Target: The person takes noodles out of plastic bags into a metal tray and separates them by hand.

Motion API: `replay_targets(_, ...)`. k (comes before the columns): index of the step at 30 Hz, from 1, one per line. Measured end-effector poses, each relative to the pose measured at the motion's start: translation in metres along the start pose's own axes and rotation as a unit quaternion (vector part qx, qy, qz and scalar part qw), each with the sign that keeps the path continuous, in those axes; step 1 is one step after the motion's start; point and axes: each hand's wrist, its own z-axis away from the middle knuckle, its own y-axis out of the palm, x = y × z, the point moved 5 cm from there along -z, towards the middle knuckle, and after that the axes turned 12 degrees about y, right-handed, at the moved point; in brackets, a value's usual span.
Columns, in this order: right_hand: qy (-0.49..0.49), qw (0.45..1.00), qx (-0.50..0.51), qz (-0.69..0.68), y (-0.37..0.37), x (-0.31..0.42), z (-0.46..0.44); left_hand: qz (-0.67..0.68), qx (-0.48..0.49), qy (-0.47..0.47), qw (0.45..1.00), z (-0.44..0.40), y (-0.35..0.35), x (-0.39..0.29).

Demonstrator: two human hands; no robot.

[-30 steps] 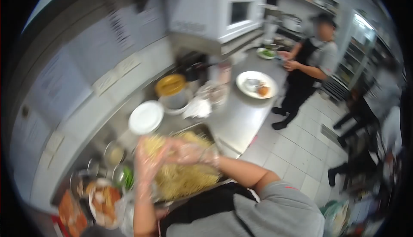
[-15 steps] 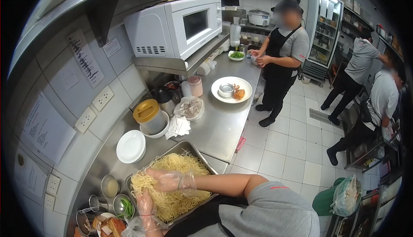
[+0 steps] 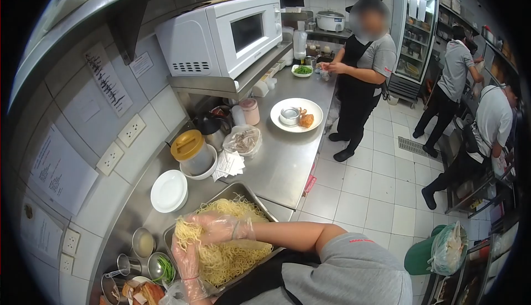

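Observation:
Yellow noodles (image 3: 238,258) heap up in a deep metal tray (image 3: 260,199) in front of me. Both my hands wear clear plastic gloves. My left hand (image 3: 187,258) is closed around the lower part of a bunch of noodles (image 3: 189,233) at the tray's left side. From the right, my right hand (image 3: 213,227) reaches across the tray and grips the same bunch, its fingertips partly hidden by strands. Left of the tray stand a metal bowl of cut green vegetables (image 3: 161,269) and a metal bowl of pale liquid (image 3: 143,241).
White plates (image 3: 169,191), a gold-lidded container (image 3: 193,149) and a bag (image 3: 242,140) stand beyond the tray. A plate with fried food (image 3: 296,116) sits farther along the counter. A microwave (image 3: 221,37) rests on a shelf. One co-worker (image 3: 365,67) stands at the counter; two others work at right.
My hands have lifted a bunch of noodles up from the heap, slightly toward the tray's left edge. The co-workers at right have shifted their arms and posture.

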Motion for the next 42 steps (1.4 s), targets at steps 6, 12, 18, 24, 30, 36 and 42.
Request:
replay_targets(6, 0.141, 0.989, 0.021, -0.048, -0.046, 0.009, -0.010, -0.042, 0.047, 0.046, 0.997, 0.000, -0.031, 0.015)
replay_targets(12, -0.005, 0.998, 0.015, -0.058, -0.012, 0.012, -0.012, 0.173, 0.009, -0.001, 0.985, 0.003, 0.008, -0.015)
replay_targets(18, 0.089, 0.993, 0.072, 0.006, -0.044, 0.034, -0.005, -0.106, -0.033, -0.009, 0.994, -0.001, -0.022, 0.007)
replay_targets(24, 0.098, 0.991, 0.066, -0.069, -0.068, 0.030, -0.014, -0.101, -0.077, -0.042, 0.991, -0.001, -0.063, 0.040)
replay_targets(30, 0.026, 0.987, 0.117, 0.106, -0.039, 0.031, -0.002, -0.269, 0.088, -0.023, 0.959, 0.003, -0.047, 0.023)
replay_targets(36, 0.269, 0.931, 0.078, 0.234, -0.069, -0.042, 0.005, -0.433, 0.088, 0.031, 0.896, 0.004, -0.036, 0.011)
replay_targets(42, 0.350, 0.915, 0.105, 0.171, -0.045, -0.096, 0.024, -0.535, 0.226, 0.047, 0.812, 0.023, 0.042, 0.018)
